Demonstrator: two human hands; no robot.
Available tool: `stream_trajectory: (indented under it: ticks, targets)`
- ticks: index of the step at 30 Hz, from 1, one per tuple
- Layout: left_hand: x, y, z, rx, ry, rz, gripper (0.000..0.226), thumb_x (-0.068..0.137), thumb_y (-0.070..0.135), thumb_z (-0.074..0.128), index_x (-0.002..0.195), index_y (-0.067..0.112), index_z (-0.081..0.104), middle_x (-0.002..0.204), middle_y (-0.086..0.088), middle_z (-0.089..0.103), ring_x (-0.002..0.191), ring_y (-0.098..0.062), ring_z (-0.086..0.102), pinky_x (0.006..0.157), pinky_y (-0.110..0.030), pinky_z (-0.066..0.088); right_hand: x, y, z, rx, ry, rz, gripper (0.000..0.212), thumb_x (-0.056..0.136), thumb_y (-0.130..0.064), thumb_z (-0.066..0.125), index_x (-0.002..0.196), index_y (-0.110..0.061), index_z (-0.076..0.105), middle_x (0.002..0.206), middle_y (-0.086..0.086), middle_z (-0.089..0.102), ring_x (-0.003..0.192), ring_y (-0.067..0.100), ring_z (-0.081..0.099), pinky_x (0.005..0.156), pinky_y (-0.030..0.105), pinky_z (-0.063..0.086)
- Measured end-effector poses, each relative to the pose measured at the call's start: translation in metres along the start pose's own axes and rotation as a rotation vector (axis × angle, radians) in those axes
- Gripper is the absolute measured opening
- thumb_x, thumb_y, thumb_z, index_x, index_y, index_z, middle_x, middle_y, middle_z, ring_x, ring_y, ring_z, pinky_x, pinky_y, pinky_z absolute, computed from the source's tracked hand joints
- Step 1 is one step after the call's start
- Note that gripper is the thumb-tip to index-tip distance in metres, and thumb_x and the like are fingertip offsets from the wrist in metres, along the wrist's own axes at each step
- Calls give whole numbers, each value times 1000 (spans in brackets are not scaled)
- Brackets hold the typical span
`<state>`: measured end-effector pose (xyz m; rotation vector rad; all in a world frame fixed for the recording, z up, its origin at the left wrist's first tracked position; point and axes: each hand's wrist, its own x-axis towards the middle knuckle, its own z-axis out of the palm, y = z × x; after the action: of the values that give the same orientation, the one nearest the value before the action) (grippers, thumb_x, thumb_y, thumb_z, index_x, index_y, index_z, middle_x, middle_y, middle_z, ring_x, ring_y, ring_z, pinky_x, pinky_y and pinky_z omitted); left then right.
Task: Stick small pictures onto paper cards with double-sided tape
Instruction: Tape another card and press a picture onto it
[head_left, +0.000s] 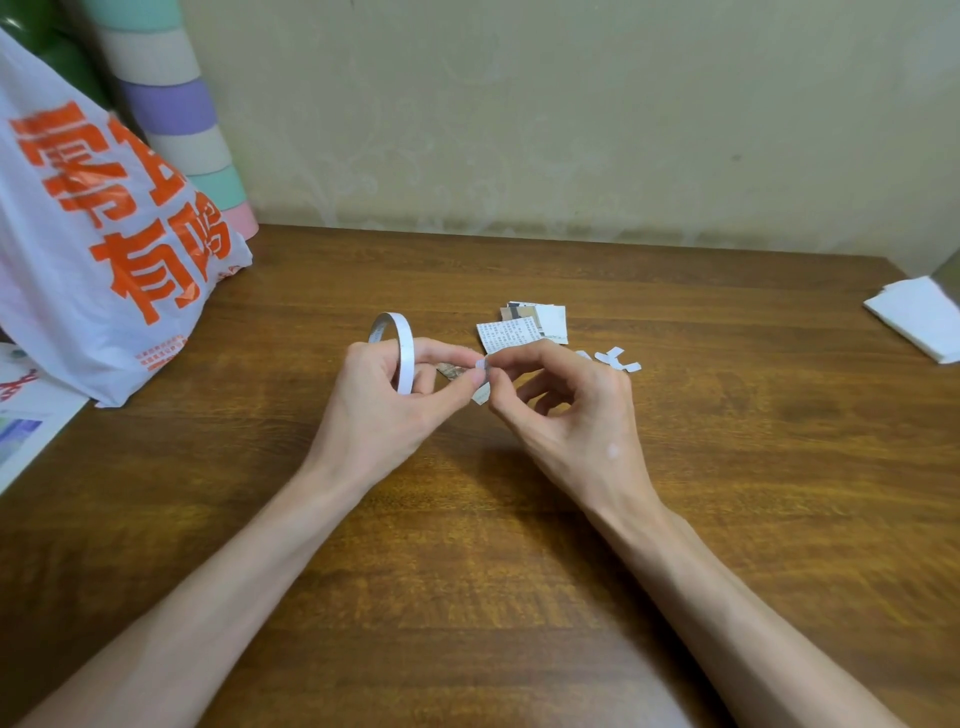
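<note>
gripping thin white ring-shaped roll of double-sided tape (401, 353) in left hand (382, 402) above middle of brown wooden table (467, 571), pinching its likely light, limp, sticky free end (481, 364) in right hand (569, 402), best held by the tip.

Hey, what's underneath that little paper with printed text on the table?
Under the printed paper lie more small cutouts: a brownish picture and a white piece stick out past its far edge. How many more pieces it covers cannot be seen.
</note>
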<state>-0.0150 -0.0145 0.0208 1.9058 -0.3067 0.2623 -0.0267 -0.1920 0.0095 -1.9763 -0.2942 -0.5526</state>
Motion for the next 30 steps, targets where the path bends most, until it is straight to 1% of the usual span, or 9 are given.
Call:
stream_trajectory:
  ticks: [3,8,14,19,21,23,26,28,30]
  targets:
    - [1,0,-1,0,44,-19,2,91,25,81,89,25,80,48,3,37,47,-12,30,51,-27,31,0,-1,1,-1,-6,11,9,91,-13,76,92,-21,79,83,-23,74,65,10,68,59,11,44]
    - [-2,0,1,8,51,-42,7,91,19,80,87,25,80,44,13,34,45,-8,28,49,-26,31,-1,-2,2,-1,-16,4,9,90,-11,76,92,-19,79,87,-20,75,66,10,69,60,10,44]
    - [-2,2,1,21,47,-44,12,91,14,77,87,26,80,44,15,34,45,-8,30,50,-26,34,-2,-3,0,13,1,-5,9,86,-12,81,87,-19,75,75,-11,69,62,14,65,59,12,43]
    - [-2,2,3,21,17,-18,24,93,2,70,96,22,83,45,15,30,47,-6,28,61,-32,42,-1,-3,0,-12,7,-14,11,86,-16,82,83,-19,73,72,-10,66,62,16,63,59,15,45]
    - [-3,3,3,29,-7,8,24,93,0,69,102,18,83,43,18,37,43,-3,36,68,-34,48,-1,-3,0,-22,20,-8,12,87,-17,82,82,-20,72,74,-11,69,62,15,64,59,13,45]
    - [-4,3,3,40,-16,20,24,94,-2,69,105,15,82,43,21,45,43,-1,43,67,-30,47,-2,-3,0,-29,32,-4,12,87,-18,82,82,-21,72,77,-12,71,63,14,65,60,12,45]
    - [-3,1,4,42,-8,41,29,93,-1,69,104,23,83,47,15,34,47,-5,31,59,-25,38,-1,-2,0,-38,39,4,10,87,-18,81,84,-22,72,80,-13,72,64,12,67,60,12,44]
    - [-2,0,4,34,-7,50,29,93,-2,68,104,21,83,48,11,33,45,-5,31,59,-17,39,-1,-2,1,-44,46,5,11,87,-16,80,83,-22,72,81,-15,72,65,11,68,60,12,45]
    - [-2,1,3,22,-9,57,28,94,-4,68,104,17,83,48,13,34,43,-4,34,61,-10,39,-1,-2,1,-41,50,4,11,88,-15,80,83,-23,72,80,-17,72,65,11,68,60,12,45]
